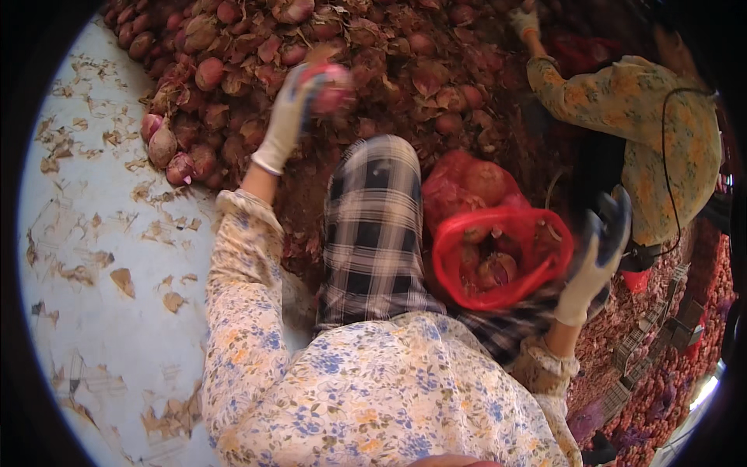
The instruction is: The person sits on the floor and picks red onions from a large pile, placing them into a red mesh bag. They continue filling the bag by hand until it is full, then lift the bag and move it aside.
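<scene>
A blurred red onion (334, 90) is held in my left hand (287, 108), which wears a white knitted glove with a blue-coated palm. That hand is over the near side of a large heap of onions (426, 76). Beside my raised knee, a red mesh bag (442, 248) leans with its mouth facing me. Several onions (498, 269) show inside it. Just right of the bag's rim is my right hand (595, 257), gloved the same way. Its fingers are apart and nothing is visible in them.
My bent leg in plaid trousers (373, 222) is between heap and bag. At the upper right sits a co-worker in a patterned shirt (636, 117), one gloved hand on the heap. Dry skins litter the pale floor (134, 327). Crates (633, 350) and more onions lie behind, right.
</scene>
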A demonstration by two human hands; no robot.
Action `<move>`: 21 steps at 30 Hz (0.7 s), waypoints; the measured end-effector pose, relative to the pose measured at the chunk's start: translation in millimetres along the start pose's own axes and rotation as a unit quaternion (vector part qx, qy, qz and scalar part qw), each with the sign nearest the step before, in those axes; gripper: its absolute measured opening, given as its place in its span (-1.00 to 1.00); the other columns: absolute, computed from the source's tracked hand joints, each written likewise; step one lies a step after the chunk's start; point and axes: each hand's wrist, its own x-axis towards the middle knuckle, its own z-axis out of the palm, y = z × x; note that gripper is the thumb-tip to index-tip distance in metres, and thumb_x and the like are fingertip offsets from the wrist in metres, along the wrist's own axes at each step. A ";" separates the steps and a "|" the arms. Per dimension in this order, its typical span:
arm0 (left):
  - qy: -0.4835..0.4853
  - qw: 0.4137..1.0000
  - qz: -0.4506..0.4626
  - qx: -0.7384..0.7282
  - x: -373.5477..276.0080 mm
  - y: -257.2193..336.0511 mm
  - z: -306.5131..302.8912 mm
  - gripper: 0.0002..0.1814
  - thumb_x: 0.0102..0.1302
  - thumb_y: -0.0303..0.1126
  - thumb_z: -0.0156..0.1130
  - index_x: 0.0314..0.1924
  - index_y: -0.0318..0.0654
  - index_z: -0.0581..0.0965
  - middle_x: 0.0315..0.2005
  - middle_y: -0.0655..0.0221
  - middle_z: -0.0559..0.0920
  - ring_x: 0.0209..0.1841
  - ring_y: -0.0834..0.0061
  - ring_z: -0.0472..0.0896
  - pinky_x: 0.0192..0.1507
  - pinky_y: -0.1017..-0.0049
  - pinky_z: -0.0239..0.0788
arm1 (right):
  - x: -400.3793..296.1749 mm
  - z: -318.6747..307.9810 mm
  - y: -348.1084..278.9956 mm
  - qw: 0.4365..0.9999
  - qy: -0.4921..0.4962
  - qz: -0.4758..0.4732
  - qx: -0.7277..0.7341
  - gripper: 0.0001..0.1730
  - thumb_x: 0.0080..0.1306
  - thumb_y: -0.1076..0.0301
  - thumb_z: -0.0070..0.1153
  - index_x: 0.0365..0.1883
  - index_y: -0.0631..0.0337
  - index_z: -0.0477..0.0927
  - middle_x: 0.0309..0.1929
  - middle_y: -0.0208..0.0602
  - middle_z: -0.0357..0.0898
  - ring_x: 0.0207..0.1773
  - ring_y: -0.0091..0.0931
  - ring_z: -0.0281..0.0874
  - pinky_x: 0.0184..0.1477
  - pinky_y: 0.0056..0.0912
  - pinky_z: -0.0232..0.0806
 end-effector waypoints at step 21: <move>-0.229 0.958 0.084 0.152 -141.4 122.7 212.5 -0.59 0.31 -0.28 0.23 0.14 -0.17 0.61 -0.10 0.05 0.74 0.05 -0.02 0.69 0.17 0.11 0.49 | -81.4 161.1 58.7 0.969 -0.114 0.180 -0.127 -0.49 0.57 0.30 -0.03 0.40 0.37 0.44 0.32 0.18 0.48 0.34 -0.04 0.45 0.38 -0.06 0.29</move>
